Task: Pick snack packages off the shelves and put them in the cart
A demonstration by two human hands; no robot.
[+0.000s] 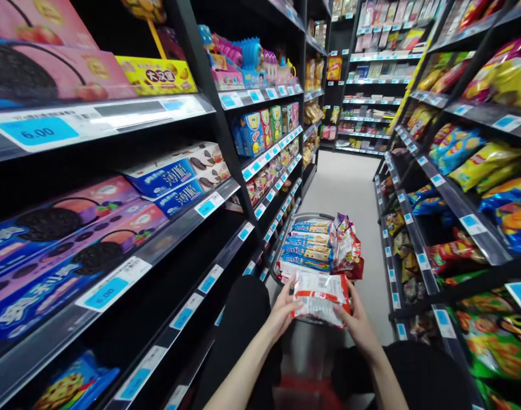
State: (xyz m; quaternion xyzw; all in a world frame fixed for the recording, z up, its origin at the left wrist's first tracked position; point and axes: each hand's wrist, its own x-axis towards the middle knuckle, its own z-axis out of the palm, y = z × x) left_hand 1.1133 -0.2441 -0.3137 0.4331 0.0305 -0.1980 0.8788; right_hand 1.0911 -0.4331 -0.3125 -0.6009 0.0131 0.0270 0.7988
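Between my two hands is a white and red snack packet (321,297), gripped at both ends. My left hand (282,310) closes on its left end, and my right hand (355,319) holds the right end with the thumb on top. Just beyond and partly under the packet is a dark basket (303,216) on the floor. Inside it, blue cookie packs (307,250) lie stacked in rows. Red and purple snack bags (348,247) rest at the basket's right side. The packet hides the basket's near part.
On the left, a shelf holds boxed cookies (170,182) and a yellow box (158,75). Bagged chips (484,165) fill the right shelves. The grey aisle floor (341,176) runs to a stocked shelf (371,80) at the far end. My black-clad knees flank the basket.
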